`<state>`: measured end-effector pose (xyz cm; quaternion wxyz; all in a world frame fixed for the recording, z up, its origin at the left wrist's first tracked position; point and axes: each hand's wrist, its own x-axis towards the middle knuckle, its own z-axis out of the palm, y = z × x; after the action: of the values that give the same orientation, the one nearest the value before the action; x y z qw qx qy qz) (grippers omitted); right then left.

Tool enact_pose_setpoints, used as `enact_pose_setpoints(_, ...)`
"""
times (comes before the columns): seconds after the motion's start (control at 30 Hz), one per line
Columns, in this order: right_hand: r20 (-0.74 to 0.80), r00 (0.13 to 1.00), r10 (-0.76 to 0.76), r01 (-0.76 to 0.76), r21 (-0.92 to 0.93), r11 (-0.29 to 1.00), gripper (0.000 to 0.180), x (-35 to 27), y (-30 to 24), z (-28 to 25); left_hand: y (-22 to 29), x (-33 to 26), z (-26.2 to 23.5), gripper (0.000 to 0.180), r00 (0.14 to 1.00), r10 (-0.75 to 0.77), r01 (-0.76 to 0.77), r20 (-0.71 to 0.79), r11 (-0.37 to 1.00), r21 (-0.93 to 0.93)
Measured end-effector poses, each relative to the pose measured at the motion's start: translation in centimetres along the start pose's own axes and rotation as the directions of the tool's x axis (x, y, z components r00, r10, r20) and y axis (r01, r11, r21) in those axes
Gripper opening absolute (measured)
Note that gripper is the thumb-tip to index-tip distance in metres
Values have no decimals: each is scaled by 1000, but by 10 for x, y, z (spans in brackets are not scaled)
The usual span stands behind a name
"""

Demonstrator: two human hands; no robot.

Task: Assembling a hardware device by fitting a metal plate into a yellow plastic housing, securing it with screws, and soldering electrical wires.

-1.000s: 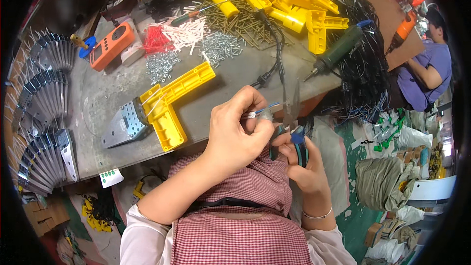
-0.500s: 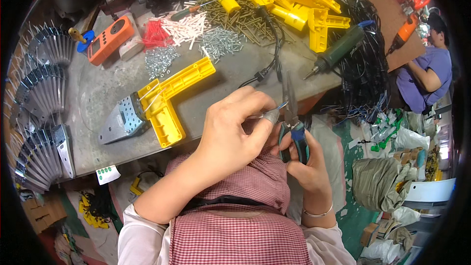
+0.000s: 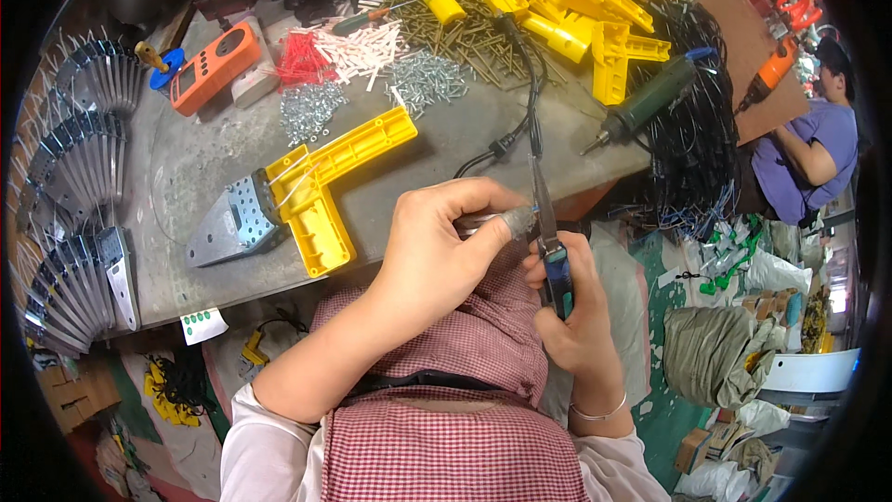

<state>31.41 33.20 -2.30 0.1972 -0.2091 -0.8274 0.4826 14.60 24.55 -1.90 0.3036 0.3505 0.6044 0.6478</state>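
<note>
My left hand (image 3: pixel 437 237) is closed, thumb and forefinger pinching a thin wire (image 3: pixel 535 208) whose bluish tip pokes out past a grey covering on the thumb (image 3: pixel 518 221). Wrapped in my right hand (image 3: pixel 587 321) are long-nosed pliers (image 3: pixel 556 271) with dark handles. Their jaws meet the wire tip right beside my left fingertips; whether they grip it cannot be made out. To the left on the bench lies a yellow plastic handle shell (image 3: pixel 321 232), its ribbed inside facing up, joined to a perforated metal blade piece (image 3: pixel 232 223). Pale wires cross the joint.
Screws (image 3: pixel 427 84), red and white sleeves (image 3: pixel 358 51) and an orange meter (image 3: pixel 216 70) lie on the bench (image 3: pixel 195 167). Yellow shells (image 3: pixel 557 0) heap at the back; a green power screwdriver (image 3: pixel 646 98) rests beside black cables (image 3: pixel 688 130). A co-worker (image 3: pixel 808 158) sits at right.
The pliers' handles and jaws have come together, and the tool has turned more upright and moved onto the wire tip. My left hand stays nearly in place, still pinching the wire.
</note>
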Motion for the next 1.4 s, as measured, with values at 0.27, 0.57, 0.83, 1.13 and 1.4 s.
enact_pose_setpoints(0.27, 75, 997, 21, -30, 122, 992, 38, 0, 4, -4, 2, -1, -2, 13, 979, 200, -199, 27, 934, 296)
enact_pose_setpoints(0.57, 166, 982, 95, -158, 427, 890, 45, 0, 6, -6, 6, -1, -4, 16, 992, 118, -125, 46, 973, 192)
enact_pose_setpoints(0.83, 101, 994, 34, -42, 76, 996, 43, 7, -6, 1, 2, 0, -6, 13, 957, 286, -281, 44, 883, 376)
enact_pose_setpoints(1.13, -38, 999, -36, 32, -111, 993, 34, 9, -5, 2, 9, 6, -5, 13, 911, 388, -405, 141, 774, 487)
enact_pose_setpoints(1.4, 260, 964, 58, -46, -52, 998, 36, 30, -9, -49, -4, 21, -10, 12, 894, 343, -397, 287, 904, 159)
